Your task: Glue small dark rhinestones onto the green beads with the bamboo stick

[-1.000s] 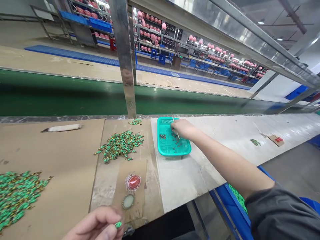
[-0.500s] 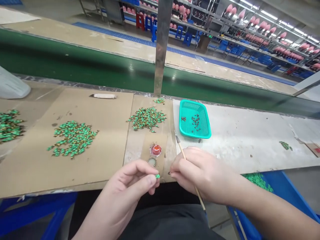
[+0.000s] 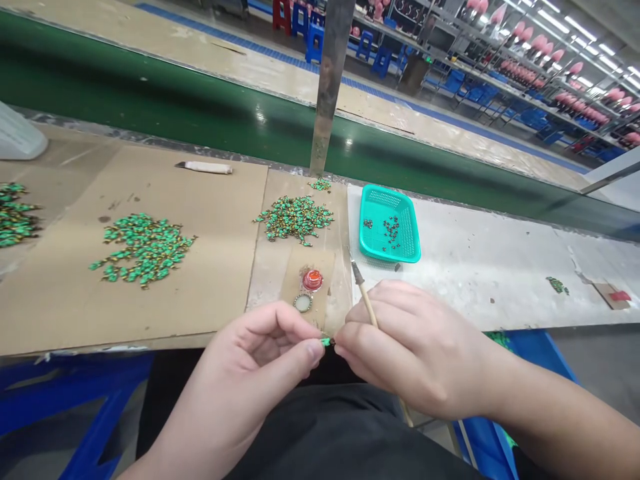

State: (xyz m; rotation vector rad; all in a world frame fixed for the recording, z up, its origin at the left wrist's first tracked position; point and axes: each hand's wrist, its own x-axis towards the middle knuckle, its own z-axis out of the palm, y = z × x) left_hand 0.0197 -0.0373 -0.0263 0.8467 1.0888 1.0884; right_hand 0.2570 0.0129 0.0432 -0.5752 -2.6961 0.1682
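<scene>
My left hand (image 3: 260, 360) pinches a small green piece (image 3: 326, 341) between thumb and forefinger, just in front of the bench edge. My right hand (image 3: 410, 343) is closed round a thin wooden brush (image 3: 367, 303) and its fingertips meet the green piece from the right. A red bottle cap (image 3: 312, 279) and a pale cap (image 3: 303, 303) lie on the cardboard just beyond my fingers. Further back sit a pile of green pieces (image 3: 295, 218) and a teal basket (image 3: 390, 223) holding small dark bits.
A larger heap of green pieces (image 3: 140, 248) lies on the cardboard at left, another heap (image 3: 15, 217) at the far left edge. A wrapped knife (image 3: 204, 167) lies near the green conveyor belt (image 3: 150, 107). A steel post (image 3: 327, 87) rises behind the piles. Blue bins sit under the bench.
My right hand came back from the teal basket with the brush and now meets the left hand's green piece. The view dropped towards my lap and the bench edge.
</scene>
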